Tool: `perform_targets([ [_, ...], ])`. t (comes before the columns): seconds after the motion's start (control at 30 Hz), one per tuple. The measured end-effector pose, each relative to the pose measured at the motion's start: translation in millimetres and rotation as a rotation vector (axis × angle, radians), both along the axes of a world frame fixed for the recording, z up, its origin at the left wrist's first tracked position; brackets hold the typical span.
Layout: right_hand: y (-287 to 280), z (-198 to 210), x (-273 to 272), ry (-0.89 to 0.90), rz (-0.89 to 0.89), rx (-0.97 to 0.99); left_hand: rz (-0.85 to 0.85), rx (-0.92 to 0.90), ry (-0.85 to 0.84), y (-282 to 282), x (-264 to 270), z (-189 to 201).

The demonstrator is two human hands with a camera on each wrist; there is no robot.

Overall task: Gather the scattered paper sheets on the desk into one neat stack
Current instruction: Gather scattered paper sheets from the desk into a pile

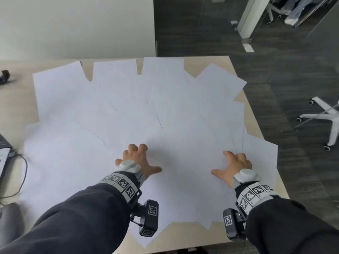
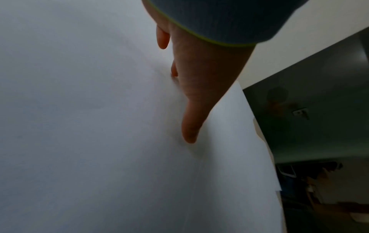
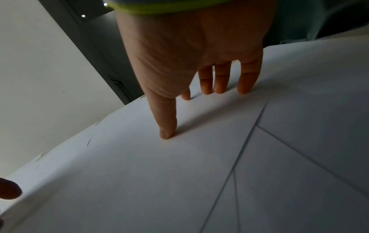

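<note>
Several white paper sheets [image 1: 128, 107] lie fanned out and overlapping across the light wooden desk [image 1: 255, 123], covering most of it. My left hand [image 1: 145, 159] rests on the sheets near the middle front, fingers spread and fingertips pressing down. About two hand-widths to its right, my right hand [image 1: 225, 164] presses the sheets the same way. In the left wrist view the left hand [image 2: 179, 88] touches the paper [image 2: 79, 126] with thumb and fingertips. The right wrist view has the right hand [image 3: 191, 110] with its thumb and fingers planted on overlapping sheets [image 3: 279, 157]. Neither hand grips a sheet.
A dark device [image 1: 3, 143] and a cable [image 1: 23, 171] sit at the desk's left edge, and a small black object [image 1: 5, 77] lies far left. A white chair base [image 1: 324, 116] stands on the dark floor to the right. Some sheets overhang the desk's right and front edges.
</note>
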State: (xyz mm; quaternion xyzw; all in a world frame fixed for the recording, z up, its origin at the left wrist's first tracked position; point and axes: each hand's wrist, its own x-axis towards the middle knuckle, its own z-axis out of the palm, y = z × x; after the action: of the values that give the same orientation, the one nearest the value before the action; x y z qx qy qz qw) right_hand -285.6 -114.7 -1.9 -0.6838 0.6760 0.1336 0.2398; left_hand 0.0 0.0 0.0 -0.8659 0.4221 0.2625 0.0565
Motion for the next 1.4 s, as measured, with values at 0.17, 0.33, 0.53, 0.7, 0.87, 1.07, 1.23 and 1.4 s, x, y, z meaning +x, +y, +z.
perform_targets([
  [0.17,-10,-8,-9,0.022,0.004,0.017,0.037,0.117,-0.015,-11,-4,-2],
  [0.33,-22,-13,-14,0.003,-0.015,0.047,0.084,0.131,-0.007,-15,-5,-2],
  [0.53,-32,-15,-24,-0.044,-0.013,0.107,0.057,0.167,-0.007,-13,-8,-1],
  [0.7,-36,-19,-32,-0.114,-0.117,0.112,0.160,-0.058,0.147,6,-3,-9],
  [0.87,-41,-21,-43,-0.100,-0.080,0.070,0.420,-0.248,0.301,25,10,-9],
  [1.07,-45,-23,-36,-0.093,-0.044,0.119,0.845,-0.430,0.603,23,-1,-18],
  [1.23,-36,-21,-35,-0.122,-0.006,0.070,1.004,-0.472,0.872,11,-32,-32],
  [1.4,-15,-18,-29,-0.158,0.166,0.021,0.968,-0.449,0.976,-6,-73,-30],
])
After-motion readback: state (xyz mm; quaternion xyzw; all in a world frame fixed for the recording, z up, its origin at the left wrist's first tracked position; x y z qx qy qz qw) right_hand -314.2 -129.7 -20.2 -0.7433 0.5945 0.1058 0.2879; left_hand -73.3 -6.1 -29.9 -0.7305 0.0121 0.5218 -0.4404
